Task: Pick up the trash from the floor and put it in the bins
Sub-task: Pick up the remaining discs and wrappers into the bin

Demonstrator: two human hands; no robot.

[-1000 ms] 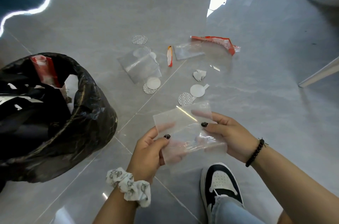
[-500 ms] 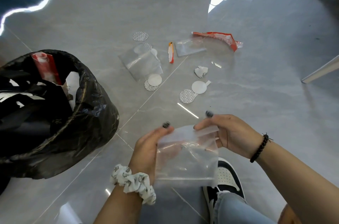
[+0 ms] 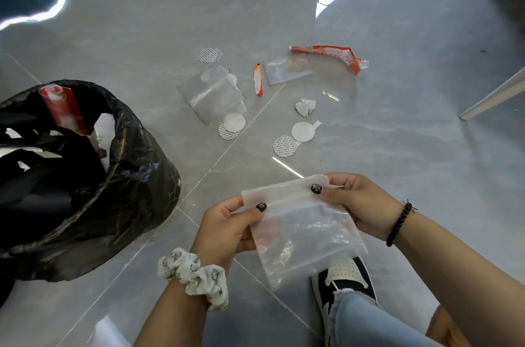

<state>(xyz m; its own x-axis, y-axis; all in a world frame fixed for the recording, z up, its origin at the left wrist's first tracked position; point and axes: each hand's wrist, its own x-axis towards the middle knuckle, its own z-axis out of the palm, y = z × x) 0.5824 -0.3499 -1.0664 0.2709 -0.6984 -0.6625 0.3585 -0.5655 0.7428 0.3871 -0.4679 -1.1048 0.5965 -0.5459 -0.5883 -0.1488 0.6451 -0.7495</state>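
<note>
While both hands pinch its top edge, left hand (image 3: 227, 226) and right hand (image 3: 360, 204), clear plastic bag (image 3: 304, 230) hangs lengthwise downward above glossy grey tiled floor (image 3: 397, 148) — black bin bag (image 3: 93, 176) left, litter beyond.

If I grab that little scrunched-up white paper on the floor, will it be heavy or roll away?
Probably very light: the crumpled white paper is a small wad. Its uneven creases suggest it would tumble rather than roll smoothly. It likely squashes easily under fingers.
</note>
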